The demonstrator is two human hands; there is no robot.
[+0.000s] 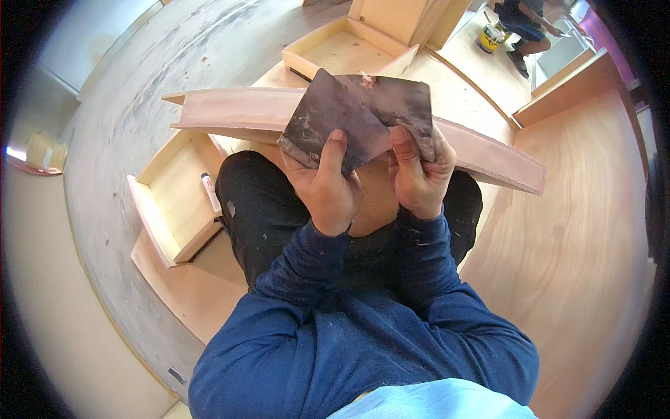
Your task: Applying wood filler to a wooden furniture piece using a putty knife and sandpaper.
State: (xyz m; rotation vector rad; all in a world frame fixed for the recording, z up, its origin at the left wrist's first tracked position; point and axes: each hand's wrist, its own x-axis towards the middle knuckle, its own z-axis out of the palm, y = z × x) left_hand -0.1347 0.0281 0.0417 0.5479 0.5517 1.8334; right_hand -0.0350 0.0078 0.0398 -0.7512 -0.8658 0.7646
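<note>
A wide plywood floor panel (pixel 593 237) fills the right side of the view, with a dusty grey floor (pixel 118 119) curving away to the left. On the grey floor an open wooden drawer box (pixel 171 199) is seen beside the person's left knee, and a small white tube (pixel 209 192) lies inside it. A second open drawer box (pixel 345 52) stands further ahead, near the top of the view. Across the person's lap a long pinkish wooden board (pixel 230 108) is laid, running from the left to the lower right and resting over the black-trousered knees. A dark, worn sheet of sandpaper (pixel 363 115) is held up just above that board, folded or creased down its middle. The left hand (pixel 324 185) is closed on the sheet's lower left part, thumb pressed on its face. The right hand (pixel 419 171) is clamped on the sheet's lower right part, thumb up along the crease. At the far top right another person's legs (pixel 523 28) are seen beside what may be a yellow paint can (pixel 490 37), too small to be told surely.
</note>
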